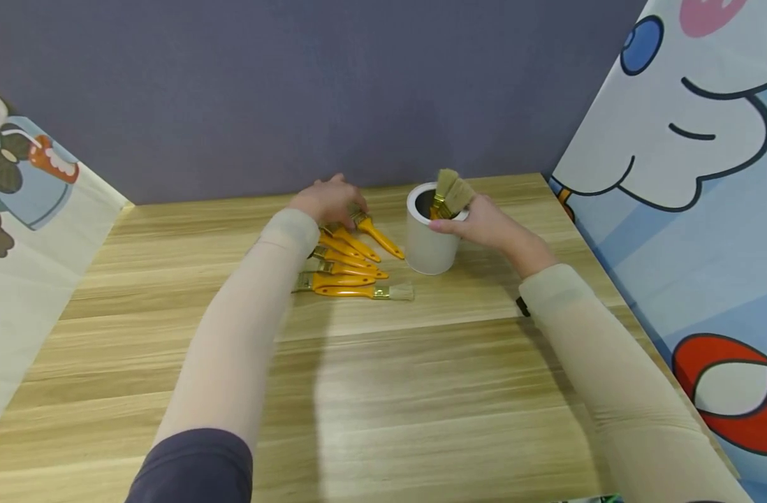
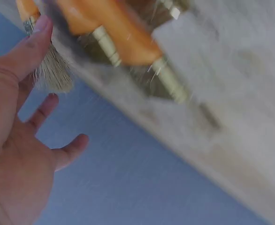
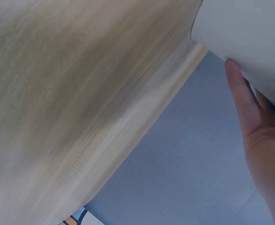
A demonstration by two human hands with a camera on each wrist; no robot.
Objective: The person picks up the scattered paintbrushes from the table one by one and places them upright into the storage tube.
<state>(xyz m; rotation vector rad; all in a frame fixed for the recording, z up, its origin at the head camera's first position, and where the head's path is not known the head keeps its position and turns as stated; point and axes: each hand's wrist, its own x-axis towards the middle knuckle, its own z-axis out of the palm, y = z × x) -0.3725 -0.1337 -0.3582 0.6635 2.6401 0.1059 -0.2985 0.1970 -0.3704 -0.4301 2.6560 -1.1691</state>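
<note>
Beside the fanned row of paintbrushes, my left hand [image 1: 330,201] reaches to the back of the table. Its thumb and finger pinch one orange-handled paintbrush [image 1: 383,239] near the metal band; the bristles [image 2: 55,72] show between the spread fingers in the left wrist view. Several more paintbrushes [image 1: 348,281] lie below it, most with handles to the right, the lowest with its bristles to the right. My right hand [image 1: 484,222] holds a white cylindrical pot [image 1: 430,244], thumb at the rim and fingers along the side [image 3: 244,101]. Brushes [image 1: 457,195] stand bristles up in the pot.
A dark grey panel [image 1: 283,98] rises behind the wooden table [image 1: 390,405]. Cartoon-printed sheets flank it at the left [image 1: 38,230] and the right [image 1: 679,258]. A small colourful item [image 1: 587,499] shows at the bottom edge.
</note>
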